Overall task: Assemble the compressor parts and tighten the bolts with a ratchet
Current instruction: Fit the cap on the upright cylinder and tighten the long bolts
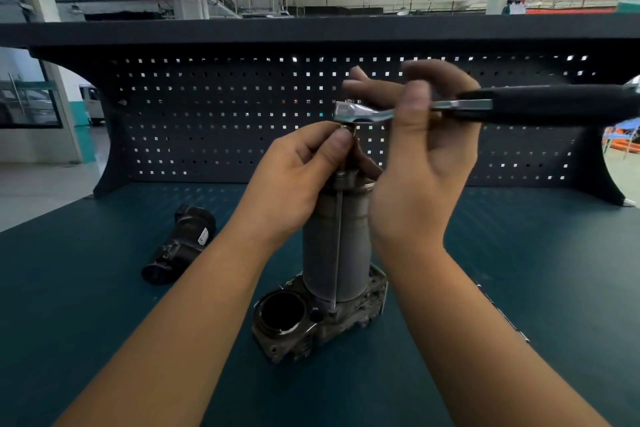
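Note:
A grey compressor cylinder [334,246] stands upright on its cast metal base [298,333] at the middle of the bench. A long thin bolt [337,236] runs down the cylinder's front into the base. My left hand [298,170] pinches the socket or bolt head at the cylinder's top, just under the ratchet head. My right hand [422,156] holds the chrome ratchet [360,113] by its shank, thumb across it; the black handle [547,106] points right. The top of the cylinder is hidden by both hands.
A black compressor part [180,243] lies on the teal bench top [104,288] to the left. A dark pegboard [225,114] closes off the back of the bench. A thin metal piece [502,312] lies on the bench at the right.

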`<act>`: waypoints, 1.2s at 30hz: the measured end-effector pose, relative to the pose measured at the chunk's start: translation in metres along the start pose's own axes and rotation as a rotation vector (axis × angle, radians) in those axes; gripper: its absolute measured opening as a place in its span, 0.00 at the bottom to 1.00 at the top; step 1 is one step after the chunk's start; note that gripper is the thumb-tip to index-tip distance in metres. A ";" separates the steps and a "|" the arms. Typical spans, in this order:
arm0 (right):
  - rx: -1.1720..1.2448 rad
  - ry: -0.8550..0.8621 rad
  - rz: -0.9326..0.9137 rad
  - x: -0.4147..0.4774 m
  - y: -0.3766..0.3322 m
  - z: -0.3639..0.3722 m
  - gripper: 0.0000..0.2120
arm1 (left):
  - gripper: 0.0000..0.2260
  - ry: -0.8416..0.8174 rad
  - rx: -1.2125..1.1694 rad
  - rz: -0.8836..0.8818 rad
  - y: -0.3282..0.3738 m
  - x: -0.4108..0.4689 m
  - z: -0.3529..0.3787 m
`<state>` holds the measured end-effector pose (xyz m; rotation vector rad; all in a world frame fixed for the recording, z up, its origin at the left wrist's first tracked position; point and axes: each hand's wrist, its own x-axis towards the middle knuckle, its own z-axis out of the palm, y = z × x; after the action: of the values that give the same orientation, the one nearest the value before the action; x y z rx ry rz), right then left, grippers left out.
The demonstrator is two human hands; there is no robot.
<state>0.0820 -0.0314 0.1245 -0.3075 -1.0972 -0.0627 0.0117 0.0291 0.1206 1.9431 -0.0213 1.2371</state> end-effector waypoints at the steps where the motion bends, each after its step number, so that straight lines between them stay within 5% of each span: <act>1: 0.094 0.086 0.146 0.002 -0.002 0.001 0.03 | 0.11 -0.006 -0.002 0.004 -0.002 0.000 -0.001; 3: 0.259 0.170 0.433 0.008 -0.004 -0.003 0.06 | 0.11 -0.012 -0.009 0.007 -0.005 -0.001 -0.002; 5: 0.295 0.155 0.504 0.011 -0.004 -0.007 0.06 | 0.11 -0.003 -0.015 0.000 -0.006 -0.001 -0.002; 12: -0.358 -0.182 -0.185 0.007 0.000 -0.009 0.02 | 0.07 0.033 -0.081 -0.007 -0.002 -0.003 0.000; 17: -0.509 -0.283 -0.236 0.013 -0.002 -0.021 0.08 | 0.10 0.023 -0.067 0.004 0.000 -0.003 0.000; 19: -0.340 -0.138 -0.123 0.015 -0.004 -0.020 0.04 | 0.12 0.002 -0.053 -0.009 0.000 -0.003 0.000; 22: 0.006 0.136 0.301 0.017 -0.005 -0.015 0.12 | 0.12 0.003 -0.047 -0.031 -0.003 -0.002 0.000; 25: 0.166 0.143 0.571 0.024 -0.004 -0.019 0.15 | 0.13 0.008 -0.023 -0.037 -0.004 -0.002 0.001; 32: -0.313 -0.053 -0.164 0.015 -0.009 -0.010 0.03 | 0.13 0.028 -0.038 -0.045 -0.002 -0.002 0.001; 36: -0.554 -0.251 -0.409 0.010 -0.011 -0.006 0.07 | 0.11 0.069 0.036 0.019 0.005 -0.007 0.004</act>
<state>0.0897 -0.0421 0.1334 -0.5929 -1.3696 -0.7162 0.0089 0.0205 0.1179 1.9334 0.0176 1.3250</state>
